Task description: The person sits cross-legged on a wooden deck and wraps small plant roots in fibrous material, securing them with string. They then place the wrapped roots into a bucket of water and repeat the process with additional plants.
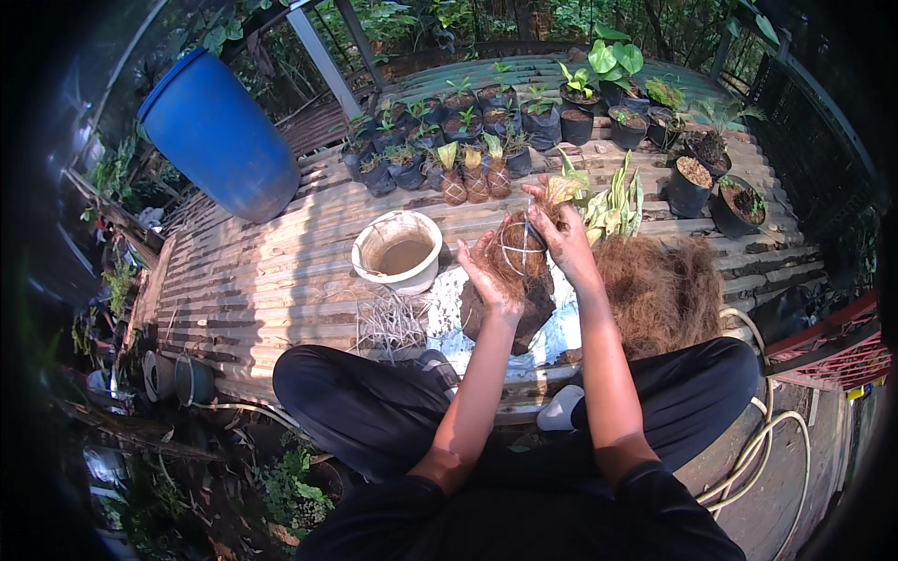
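Observation:
Both hands hold a ball of brown coconut fibre (520, 247) bound with crossing white string, raised over the mat. My left hand (491, 280) cups its near left side, palm up. My right hand (565, 235) grips its right side near the top, where a yellowish variegated leaf (565, 188) stands out. Beneath them, dark soil (537, 315) lies on a white plastic sheet (443, 303). To the right is a heap of loose coconut fibre (659, 298), with variegated snake plant leaves (619, 203) just behind it. A tangle of pale string (393, 324) lies left of the sheet.
A white pot (421, 277) with murky water stands left of the sheet. Three string-bound fibre balls with leaves (475, 186) stand before rows of seedlings in black bags (540, 130). A blue barrel (221, 137) is back left, potted plants (687, 186) right, a hose (768, 428) lower right.

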{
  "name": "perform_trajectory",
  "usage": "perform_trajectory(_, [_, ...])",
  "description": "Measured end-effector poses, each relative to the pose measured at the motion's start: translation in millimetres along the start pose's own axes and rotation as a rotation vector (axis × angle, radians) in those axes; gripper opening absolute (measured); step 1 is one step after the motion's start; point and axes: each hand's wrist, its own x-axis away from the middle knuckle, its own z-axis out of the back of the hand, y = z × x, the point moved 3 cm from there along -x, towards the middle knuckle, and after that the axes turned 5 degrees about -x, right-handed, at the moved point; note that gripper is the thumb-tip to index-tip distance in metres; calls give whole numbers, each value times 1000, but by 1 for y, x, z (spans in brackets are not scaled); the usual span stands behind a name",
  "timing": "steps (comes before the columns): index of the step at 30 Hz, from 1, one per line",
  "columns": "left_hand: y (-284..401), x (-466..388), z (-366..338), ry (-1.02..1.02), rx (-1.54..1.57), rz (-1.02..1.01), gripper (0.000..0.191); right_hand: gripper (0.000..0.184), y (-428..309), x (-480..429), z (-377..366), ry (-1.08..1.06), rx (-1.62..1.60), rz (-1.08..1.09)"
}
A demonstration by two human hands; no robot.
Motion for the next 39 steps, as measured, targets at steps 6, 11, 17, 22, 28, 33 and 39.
perform_trajectory(6, [-7, -3, 11, 77, 47, 67, 73, 50, 12, 9, -22, -29, -335, 77])
perform_trajectory(11, [14, -4, 22, 16, 230, -60, 75, 24, 34, 15, -44, -26, -424, -77])
perform_trajectory(17, [28, 14, 13, 170, 243, -180, 73, 18, 50, 17, -50, 40, -389, -252])
perform_trajectory(22, [27, 4, 14, 32, 120, -246, 68, 21, 46, 13, -51, -17, -481, -241])
perform_trajectory(28, [13, -8, 10, 43, -125, -86, 59, 62, 2, 9, -36, -243, -255, 8])
perform_trajectory(33, [7, -8, 15, 62, 16, 3, 50, 93, -26, 13, -30, -337, 80, 11])
perform_trajectory(39, [21, -2, 5, 119, 79, -130, 46, 95, 18, 2, 10, -200, 135, -206])
